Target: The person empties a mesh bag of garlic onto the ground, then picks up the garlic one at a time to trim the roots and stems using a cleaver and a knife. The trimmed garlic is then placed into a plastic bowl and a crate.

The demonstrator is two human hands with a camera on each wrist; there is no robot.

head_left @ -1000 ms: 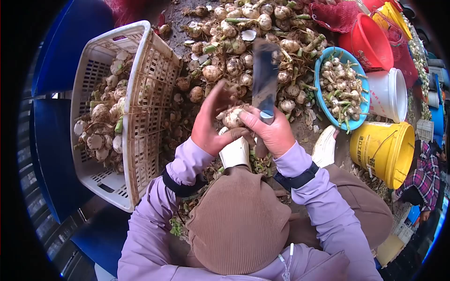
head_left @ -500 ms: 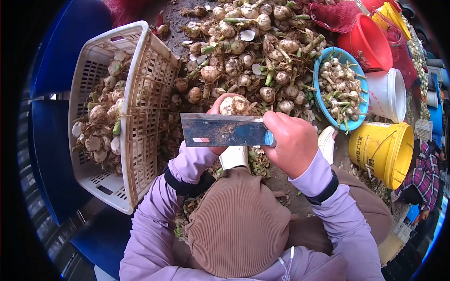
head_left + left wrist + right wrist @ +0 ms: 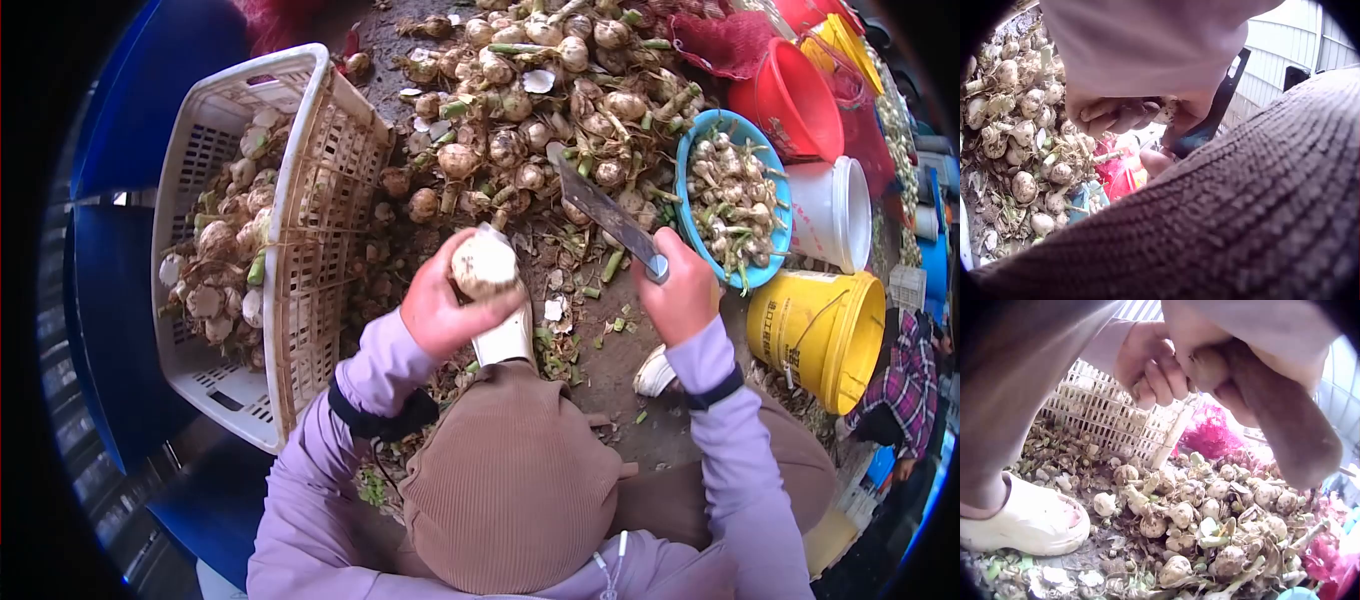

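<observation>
In the head view my left hand (image 3: 440, 308) holds a garlic bulb (image 3: 484, 266) in front of my knees, fingers behind it and thumb along its lower side. A pale, flat cut face on the bulb is turned up. To the right, my right hand (image 3: 680, 288) grips a cleaver (image 3: 606, 213), its blade slanting up and left, apart from the bulb. The cleaver's brown handle (image 3: 1291, 425) sticks out of the right fist in the right wrist view. Beyond both hands lies a heap of soil-stained garlic (image 3: 510, 140) with stems and roots.
On the left stands a white plastic crate (image 3: 290, 250) holding trimmed garlic. A blue basin (image 3: 682, 190) of small garlic bulbs is at the right, beside a white bucket (image 3: 825, 215), a yellow bucket (image 3: 800, 335) and a red bucket (image 3: 790, 100). Trimmings (image 3: 560, 350) litter the ground.
The cleaver first stood upright by the bulb, then lay level across in front of the left hand. Now the right hand has drawn it away rightward, and the bulb shows a white cut face.
</observation>
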